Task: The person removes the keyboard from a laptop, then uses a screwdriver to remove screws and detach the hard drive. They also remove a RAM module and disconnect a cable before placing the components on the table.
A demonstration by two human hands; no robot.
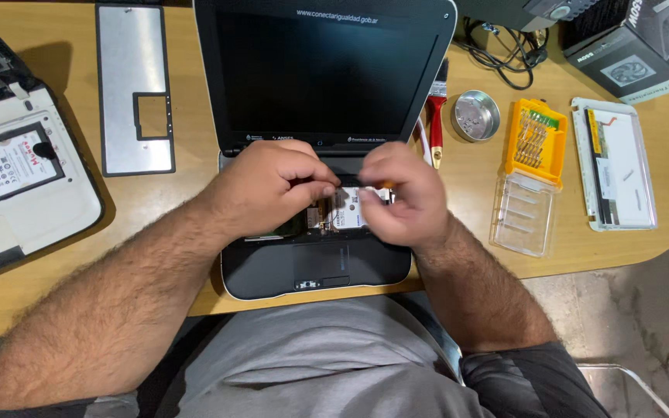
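While both hands work low in the middle of the frame, the left hand (269, 186) has its fingers curled together, pinching something too small to make out. The right hand (406, 197) is closed on a thin orange-handled tool, probably a screwdriver (386, 184), mostly hidden. Between them lies a small component with a white label (346, 210), seated in the opened netbook (315, 263). It looks light, stiff and fragile, best held by its edges and kept off the bare board.

Right of the hands on the wooden worktop (195, 186) sit an orange bit set (536, 141) in its clear case and a white flat case (617, 164). Higher up are a round metal tin (475, 116) and a red-handled brush (435, 116). At upper left lies a grey metal plate (133, 89), and at far left a second opened machine with its hard drive (11, 164). The netbook's raised dark screen (319, 70) crowds the far side of the work.
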